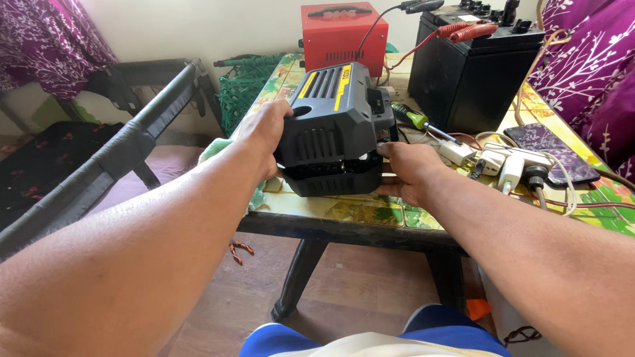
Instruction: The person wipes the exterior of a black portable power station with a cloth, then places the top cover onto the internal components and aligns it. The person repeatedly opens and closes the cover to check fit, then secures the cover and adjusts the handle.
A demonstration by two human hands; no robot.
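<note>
Head view. I see the dark grey plastic machine housing with yellow trim and ribbed vents [333, 125] resting on the near left part of the patterned tabletop [370, 213]. My left hand [266, 134] wraps over its left side, fingers closed on the casing; my right hand [409, 173] presses its lower right corner, thumb on the seam. Farther back stand a red metal box with a black handle [344, 30] and a large black battery [471, 69]; a green-handled screwdriver [419, 123] lies just right of the housing.
</note>
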